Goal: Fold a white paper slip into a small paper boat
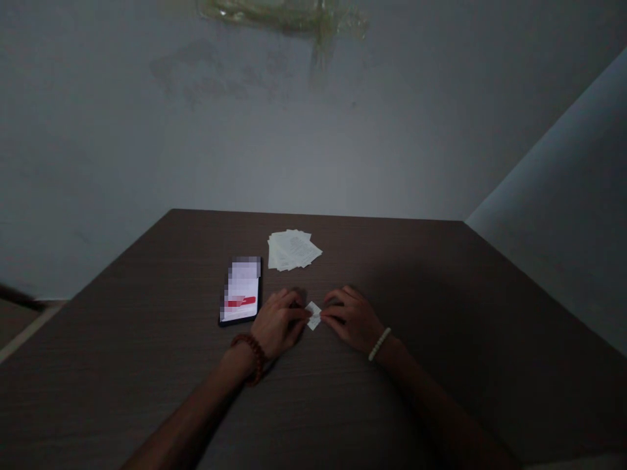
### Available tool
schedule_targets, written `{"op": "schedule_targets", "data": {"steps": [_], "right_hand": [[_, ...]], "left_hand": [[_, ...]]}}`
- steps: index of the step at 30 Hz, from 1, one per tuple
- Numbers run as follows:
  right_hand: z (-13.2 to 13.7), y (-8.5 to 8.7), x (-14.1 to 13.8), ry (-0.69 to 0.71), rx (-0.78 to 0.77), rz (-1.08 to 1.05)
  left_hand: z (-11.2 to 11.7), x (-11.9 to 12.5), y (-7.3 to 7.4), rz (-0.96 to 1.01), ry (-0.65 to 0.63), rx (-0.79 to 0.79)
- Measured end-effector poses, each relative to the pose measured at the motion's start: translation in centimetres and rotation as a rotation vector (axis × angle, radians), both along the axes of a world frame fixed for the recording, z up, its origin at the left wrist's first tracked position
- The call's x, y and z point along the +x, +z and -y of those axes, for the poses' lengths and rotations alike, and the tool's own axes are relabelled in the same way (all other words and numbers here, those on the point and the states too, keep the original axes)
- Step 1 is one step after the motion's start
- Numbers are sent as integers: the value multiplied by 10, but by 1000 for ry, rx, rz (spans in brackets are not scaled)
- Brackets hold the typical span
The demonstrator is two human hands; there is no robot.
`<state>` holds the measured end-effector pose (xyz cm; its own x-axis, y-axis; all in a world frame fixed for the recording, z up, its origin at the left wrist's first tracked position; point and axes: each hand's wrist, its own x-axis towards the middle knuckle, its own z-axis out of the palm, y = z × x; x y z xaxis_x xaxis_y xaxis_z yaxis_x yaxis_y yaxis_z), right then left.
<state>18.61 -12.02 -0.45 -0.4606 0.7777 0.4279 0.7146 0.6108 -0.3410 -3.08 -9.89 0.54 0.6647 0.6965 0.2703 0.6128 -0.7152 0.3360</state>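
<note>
Both hands are resting low on the dark wooden table [441,313], meeting over a small folded piece of white paper [313,314]. The left hand [279,323] is pinching the paper's left edge, its fingers curled in and its fingertips [304,314] closing on the sheet. The right hand [353,320] is mirroring it from the other side, fingertips [327,314] drawn together on the paper's right edge. So the paper is sitting exactly between the two grips, touching both, with only a little of its white surface showing in the gap. It seems to be lying flat on or just above the tabletop, though the dim light is making that hard to judge.

A dark red bead bracelet [252,358] is circling the left wrist, and a pale bead bracelet [379,344] is circling the right.

Just beyond the left hand, on its outer side, a phone [241,290] is lying face up with its screen glowing. Farther away from both grips, past the paper and slightly left of it, a loose stack of white paper sheets [292,249] is lying fanned on the table, well apart from the fingers.
</note>
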Motion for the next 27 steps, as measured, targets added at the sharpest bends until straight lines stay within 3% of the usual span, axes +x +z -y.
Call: {"op": "schedule_targets", "data": {"steps": [10,20,27], "right_hand": [[1,0,0,-22,-25,-25],[2,0,-3,-78,-56,-79],[1,-1,-3,-102,-62,-89]], "left_hand": [[2,9,0,23,-17,10],[-1,4,-7,113,84,11],[-3,4,-10,187,70,-11]]}}
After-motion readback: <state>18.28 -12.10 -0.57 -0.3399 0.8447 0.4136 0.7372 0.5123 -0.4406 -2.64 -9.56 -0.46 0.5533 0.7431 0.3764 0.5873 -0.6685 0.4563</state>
